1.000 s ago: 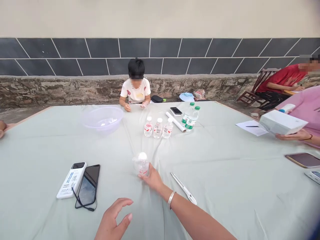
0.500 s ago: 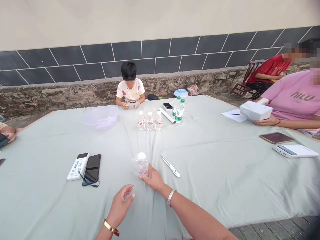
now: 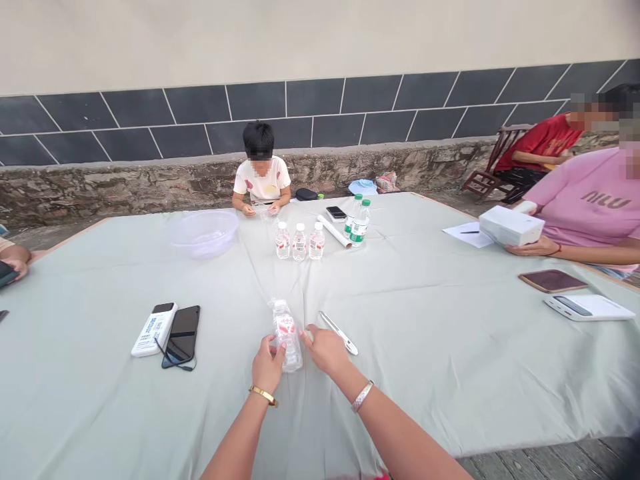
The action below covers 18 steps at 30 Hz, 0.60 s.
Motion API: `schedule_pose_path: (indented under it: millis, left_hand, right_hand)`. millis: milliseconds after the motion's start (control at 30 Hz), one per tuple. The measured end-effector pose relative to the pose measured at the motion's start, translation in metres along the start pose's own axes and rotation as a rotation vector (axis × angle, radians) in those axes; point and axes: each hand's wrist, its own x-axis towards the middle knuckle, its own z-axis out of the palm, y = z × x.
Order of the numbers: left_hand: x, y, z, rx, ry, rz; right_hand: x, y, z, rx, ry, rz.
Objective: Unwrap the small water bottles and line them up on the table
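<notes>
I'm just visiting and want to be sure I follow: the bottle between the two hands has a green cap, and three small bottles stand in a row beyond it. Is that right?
Not quite: the head view shows that the bottle between the left hand and right hand has a white cap. Three small bottles do stand in a row beyond it.

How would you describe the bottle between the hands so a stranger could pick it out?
On the cloth-covered table, look between the left hand and right hand. The white-capped bottle there has clear film around it; unlike the three similar bottles in a row farther back, it sits alone.
</notes>
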Motion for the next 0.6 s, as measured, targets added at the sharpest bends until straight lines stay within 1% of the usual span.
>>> schedule_pose_path:
  millis: [67, 100, 133, 200, 267, 300, 367, 500, 567, 600]
  left_hand:
    - [0.002, -0.001, 0.001, 0.005, -0.012, -0.04]
    - [0.003, -0.002, 0.001, -0.003, -0.017, -0.056]
    - [0.004, -0.002, 0.001, -0.015, -0.021, -0.069]
    - [0.005, -0.003, 0.001, -0.045, -0.02, -0.082]
    - [0.006, -0.004, 0.001, -0.08, -0.02, -0.08]
    - [0.006, -0.005, 0.001, -0.1, -0.022, -0.076]
    - [0.006, -0.005, 0.0, -0.136, -0.028, -0.071]
    - [0.007, -0.004, -0.003, -0.159, -0.039, -0.074]
    - [0.007, -0.002, -0.004, -0.159, -0.047, -0.077]
    - [0.007, -0.002, -0.005, -0.161, -0.051, -0.077]
  right_hand:
    - [0.003, 0.024, -0.011, -0.084, 0.116, 0.075]
    - [0.004, 0.037, -0.014, -0.126, 0.125, 0.116]
    - [0.006, 0.048, -0.015, -0.157, 0.099, 0.147]
    - [0.007, 0.063, -0.014, -0.165, -0.006, 0.173]
    - [0.008, 0.065, -0.012, -0.108, -0.059, 0.163]
    - [0.01, 0.059, -0.013, -0.074, -0.058, 0.15]
    - [0.016, 0.038, -0.017, 0.008, -0.055, 0.102]
    - [0.04, -0.022, -0.031, 0.19, -0.094, -0.013]
    - [0.05, -0.045, -0.037, 0.18, -0.11, -0.026]
    - [0.052, -0.052, -0.039, 0.153, -0.117, -0.029]
